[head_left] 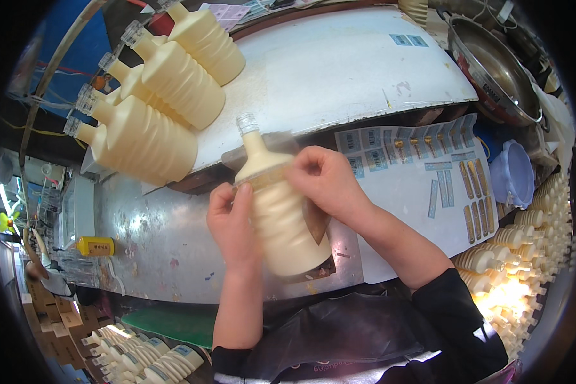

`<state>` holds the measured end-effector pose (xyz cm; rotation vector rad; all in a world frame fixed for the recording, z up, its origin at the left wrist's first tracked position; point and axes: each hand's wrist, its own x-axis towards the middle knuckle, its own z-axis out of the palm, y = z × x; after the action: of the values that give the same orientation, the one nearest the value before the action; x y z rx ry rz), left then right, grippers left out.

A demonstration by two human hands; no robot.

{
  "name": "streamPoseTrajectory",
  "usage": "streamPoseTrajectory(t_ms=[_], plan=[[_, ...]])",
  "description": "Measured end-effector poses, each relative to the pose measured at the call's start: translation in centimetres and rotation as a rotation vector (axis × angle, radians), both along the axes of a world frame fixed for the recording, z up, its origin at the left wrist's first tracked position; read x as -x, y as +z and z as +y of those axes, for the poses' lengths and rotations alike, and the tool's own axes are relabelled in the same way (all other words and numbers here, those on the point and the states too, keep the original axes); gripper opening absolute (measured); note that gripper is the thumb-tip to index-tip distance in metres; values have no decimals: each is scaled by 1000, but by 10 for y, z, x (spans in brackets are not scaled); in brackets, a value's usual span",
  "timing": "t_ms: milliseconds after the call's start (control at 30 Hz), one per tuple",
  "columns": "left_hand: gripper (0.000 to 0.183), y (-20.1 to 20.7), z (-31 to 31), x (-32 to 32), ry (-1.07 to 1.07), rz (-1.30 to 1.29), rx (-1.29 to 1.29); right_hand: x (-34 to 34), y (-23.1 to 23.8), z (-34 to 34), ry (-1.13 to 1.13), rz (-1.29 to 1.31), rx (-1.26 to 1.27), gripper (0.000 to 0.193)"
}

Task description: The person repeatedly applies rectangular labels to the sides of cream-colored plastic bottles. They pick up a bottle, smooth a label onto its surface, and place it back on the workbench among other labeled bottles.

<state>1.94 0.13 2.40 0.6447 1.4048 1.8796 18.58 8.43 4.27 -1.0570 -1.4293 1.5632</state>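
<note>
A cream ribbed bottle with a clear threaded neck lies in front of me, its neck pointing away. A thin gold-tinted label strip runs across its shoulder. My left hand is closed, with the thumb pressing the strip's left end against the bottle. My right hand pinches the strip's other end at the bottle's right side; its fingertips partly hide that end. Brown edges of what looks like a holder show beside the bottle's lower right.
Several cream bottles stand at the far left by a white board. A label sheet lies to the right. Beyond it are a lavender basin and a metal pan. Many bottles crowd the lower right. A yellow container sits left.
</note>
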Motion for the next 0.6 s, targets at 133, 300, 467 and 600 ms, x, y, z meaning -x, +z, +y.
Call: streamPoseTrajectory(t_ms=[133, 300, 467, 600], plan=[[6, 4, 0, -4, 9, -23, -4, 1, -3, 1, -7, -2, -7, 21], [7, 0, 1, -1, 8, -22, -13, 2, -2, 0, -5, -7, -4, 21], [6, 4, 0, -4, 6, -24, 0, 4, -6, 1, -8, 14, -1, 21], [7, 3, 0, -3, -8, 4, 11, 1, -4, 1, 14, 11, -15, 15]])
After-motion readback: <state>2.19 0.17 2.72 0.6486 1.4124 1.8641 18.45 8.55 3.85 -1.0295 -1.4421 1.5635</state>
